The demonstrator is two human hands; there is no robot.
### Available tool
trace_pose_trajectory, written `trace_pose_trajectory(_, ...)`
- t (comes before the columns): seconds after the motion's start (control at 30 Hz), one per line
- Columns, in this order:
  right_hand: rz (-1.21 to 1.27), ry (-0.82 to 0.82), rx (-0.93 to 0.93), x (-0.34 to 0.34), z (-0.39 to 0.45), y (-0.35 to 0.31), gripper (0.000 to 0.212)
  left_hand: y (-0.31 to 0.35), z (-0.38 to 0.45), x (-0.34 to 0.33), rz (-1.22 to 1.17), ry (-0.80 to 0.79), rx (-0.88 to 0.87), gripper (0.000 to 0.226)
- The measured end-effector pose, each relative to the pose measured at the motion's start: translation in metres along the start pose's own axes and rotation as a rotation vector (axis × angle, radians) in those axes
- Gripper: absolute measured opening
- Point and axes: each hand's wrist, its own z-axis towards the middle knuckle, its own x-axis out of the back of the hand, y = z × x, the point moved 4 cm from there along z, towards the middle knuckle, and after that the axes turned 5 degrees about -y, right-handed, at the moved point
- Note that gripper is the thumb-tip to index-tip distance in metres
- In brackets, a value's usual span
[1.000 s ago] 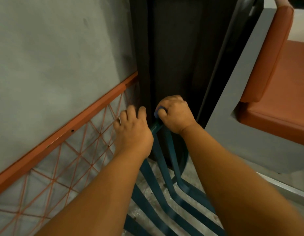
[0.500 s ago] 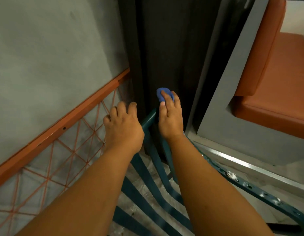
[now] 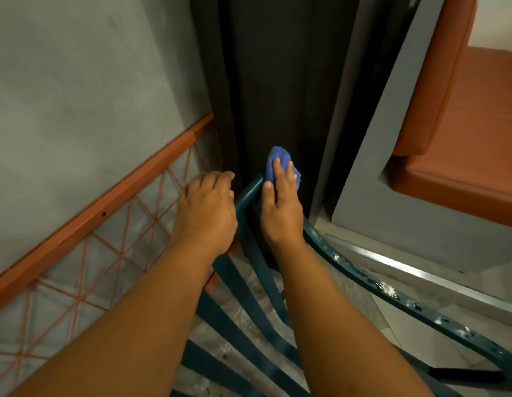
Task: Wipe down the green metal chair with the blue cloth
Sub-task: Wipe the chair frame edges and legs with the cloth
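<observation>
The green metal chair [image 3: 406,306] fills the lower middle, its slats running down between my forearms and its curved top rail sweeping to the lower right, chipped and speckled white. My right hand [image 3: 280,207] lies flat with straight fingers on the blue cloth [image 3: 273,157], pressing it onto the rail's upper end. My left hand [image 3: 206,213] sits just left of the rail, fingers curled downward; what they hold is hidden.
An orange wire-mesh chair [image 3: 100,213] leans against the grey wall on the left. A dark panel [image 3: 277,81] rises straight ahead. To the right stands a grey bench frame [image 3: 372,173] with orange cushions [image 3: 464,138]. A metal strip [image 3: 421,273] edges the tiled floor.
My right hand has gone from a fist around the rail to flat fingers pressing the cloth further up. More of the chair's right rail has come into sight. My left hand stayed put.
</observation>
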Motion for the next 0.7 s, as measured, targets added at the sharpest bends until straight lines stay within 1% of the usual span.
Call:
trace_pose_trajectory(0.07,-0.079,-0.038,0.027,-0.001,-0.001,0.011,0.053,0.002,0.001,-0.002,-0.071,-0.069,-0.064,0.041)
trace_pose_trajectory(0.1,-0.130,-0.027,-0.024,0.002,-0.001,0.022,0.054,0.003,0.001,-0.002,-0.114,-0.104,-0.082,0.041)
trace_pose_trajectory(0.17,-0.202,0.022,-0.226,0.013,-0.001,0.046,0.051,0.002,0.000,-0.002,-0.168,-0.151,-0.087,0.042)
trace_pose_trajectory(0.23,-0.187,0.040,-0.385,0.023,0.003,0.057,0.043,0.003,-0.001,-0.003,-0.148,-0.167,-0.087,0.044)
trace_pose_trajectory(0.27,-0.131,0.046,-0.406,0.025,0.008,0.055,0.040,0.004,-0.001,-0.003,-0.137,-0.170,-0.089,0.044)
trace_pose_trajectory(0.3,-0.064,0.054,-0.383,0.024,0.015,0.047,0.038,0.004,-0.001,-0.004,-0.131,-0.175,-0.088,0.045)
trace_pose_trajectory(0.37,0.011,0.048,-0.211,0.018,0.027,0.025,0.040,0.005,0.000,-0.004,-0.122,-0.180,-0.086,0.045)
trace_pose_trajectory(0.43,0.005,-0.002,-0.023,0.010,0.028,0.011,0.045,0.005,0.001,-0.005,-0.113,-0.175,-0.099,0.045)
trace_pose_trajectory(0.47,-0.009,-0.020,0.013,0.009,0.025,0.014,0.046,0.005,0.001,-0.004,-0.106,-0.171,-0.107,0.044)
trace_pose_trajectory(0.5,-0.027,-0.029,-0.004,0.012,0.021,0.022,0.047,0.005,0.001,-0.004,-0.098,-0.166,-0.113,0.044)
trace_pose_trajectory(0.53,-0.062,-0.031,-0.068,0.016,0.017,0.036,0.047,0.005,0.001,-0.004,-0.088,-0.163,-0.118,0.044)
trace_pose_trajectory(0.63,-0.306,-0.052,-0.293,0.032,0.004,0.074,0.042,0.006,0.002,-0.005,-0.063,-0.170,-0.125,0.043)
trace_pose_trajectory(0.67,-0.319,-0.061,-0.324,0.034,0.005,0.078,0.041,0.006,0.001,-0.006,-0.058,-0.168,-0.124,0.043)
trace_pose_trajectory(0.7,-0.268,-0.061,-0.335,0.035,0.010,0.075,0.039,0.006,0.001,-0.006,-0.056,-0.163,-0.120,0.043)
